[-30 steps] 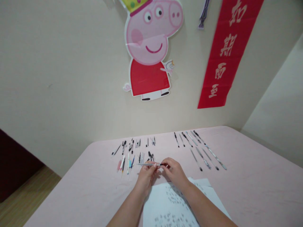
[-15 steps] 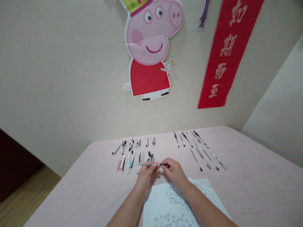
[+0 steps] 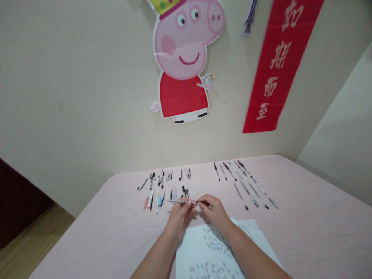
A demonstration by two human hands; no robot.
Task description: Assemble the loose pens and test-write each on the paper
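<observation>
In the head view, the left hand (image 3: pixel 179 219) grasps the barrel of the pen (image 3: pixel 178 201), whose free end points to 9 o'clock. The right hand (image 3: pixel 213 209) pinches its dark end at 3 o'clock. The pen is almost level above the table (image 3: pixel 87 232); the paper (image 3: pixel 188 248) lies at 5 o'clock from it. I think the left hand should hold the barrel firmly, and the right should move only along the pen's line, since sideways force may bend the thin end. Parts (image 3: pixel 157 200) lie from 9 to 12 o'clock, other pens (image 3: pixel 258 195) near 2: better not to sweep them.
</observation>
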